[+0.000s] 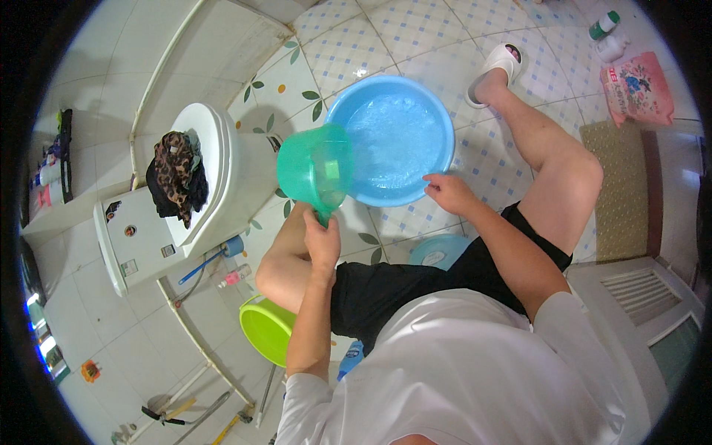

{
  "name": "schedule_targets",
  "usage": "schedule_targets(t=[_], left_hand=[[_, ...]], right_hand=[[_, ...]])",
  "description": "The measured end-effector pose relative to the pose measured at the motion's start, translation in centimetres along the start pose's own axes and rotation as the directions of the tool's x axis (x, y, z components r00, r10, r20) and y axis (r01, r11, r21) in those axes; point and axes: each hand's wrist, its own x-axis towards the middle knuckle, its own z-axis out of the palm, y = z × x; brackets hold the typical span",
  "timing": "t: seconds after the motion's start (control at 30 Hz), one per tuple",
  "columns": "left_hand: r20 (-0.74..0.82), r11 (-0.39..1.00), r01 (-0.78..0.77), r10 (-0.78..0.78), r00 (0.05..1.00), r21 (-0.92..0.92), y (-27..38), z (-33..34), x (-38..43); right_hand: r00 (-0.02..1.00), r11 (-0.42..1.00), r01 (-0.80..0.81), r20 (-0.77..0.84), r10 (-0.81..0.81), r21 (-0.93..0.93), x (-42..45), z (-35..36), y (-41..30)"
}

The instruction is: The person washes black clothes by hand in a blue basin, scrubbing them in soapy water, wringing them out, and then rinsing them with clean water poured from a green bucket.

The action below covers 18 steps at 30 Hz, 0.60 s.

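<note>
My left hand (322,239) grips the handle of a green plastic dipper (314,164), which is tilted at the left rim of a blue plastic basin (448,161). Rippling water (395,139) lies in the basin, which stands on the tiled floor. My right hand (451,193) is at the basin's near right rim with its fingers partly curled; it holds nothing that I can see. To the left, a bundle of leopard-print and dark clothes (177,175) lies on the closed lid of a white toilet (208,211).
A lime-green bucket (267,331) stands by my left knee, near a blue toilet brush (203,267) and a pink-capped bottle (236,275). A light-blue round lid or stool (439,250) is beneath me. A pink bag (637,89) and bottles (604,25) stand at the far right.
</note>
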Motion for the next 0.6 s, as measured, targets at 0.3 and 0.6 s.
schedule_targets(t=[0.3,0.6], left_hand=[[-0.082,0.773,-0.441,0.530,0.844,0.457,3.0,-0.5,2.0],[-0.014,0.870,-0.359,0.386,0.922,0.338,4.1,1.3,4.3]], right_hand=[[1.000,1.000,-0.018,0.002,0.018,0.008,-0.4,-0.3,-0.3],[0.999,1.000,-0.014,0.037,0.013,0.019,0.0,0.3,0.0]])
